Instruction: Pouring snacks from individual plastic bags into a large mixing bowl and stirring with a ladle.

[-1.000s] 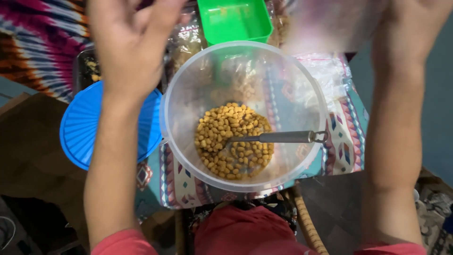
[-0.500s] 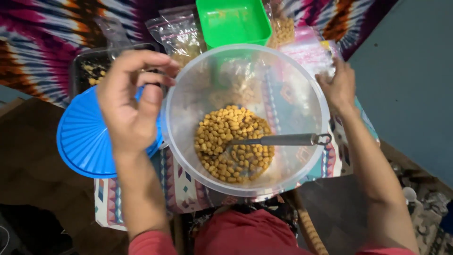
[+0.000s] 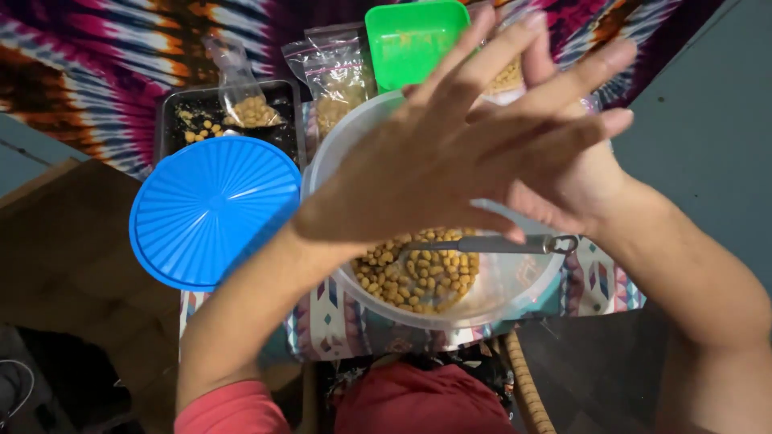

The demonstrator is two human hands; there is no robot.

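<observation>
1. The left hand and the right hand are now pressed together, palm against palm, fingers stretched flat, directly above the clear plastic bowl. Neither hand holds anything.
2. Half a second ago the two hands were apart, the left curled over the bowl's left rim and the right at its right rim; a second ago both were raised on either side of it. They have since come together over the bowl's middle, so they have let go of the rim and nothing is being gripped.
3. Inside the bowl lie roasted chickpeas, heaped towards its near side, with a metal spoon resting across them, its handle pointing to the bowl's right rim. Bowl, chickpeas and spoon lie just as they did before.
4. Just left of the bowl, touching or nearly so, lies a blue ribbed lid.
5. Beyond the bowl stands a green tray; to the bowl's far left sits a black tray with a few loose chickpeas and a small clear bag, and another zip bag lies beside it.
6. The bowl rests on a patterned cloth covering the worktop.
</observation>
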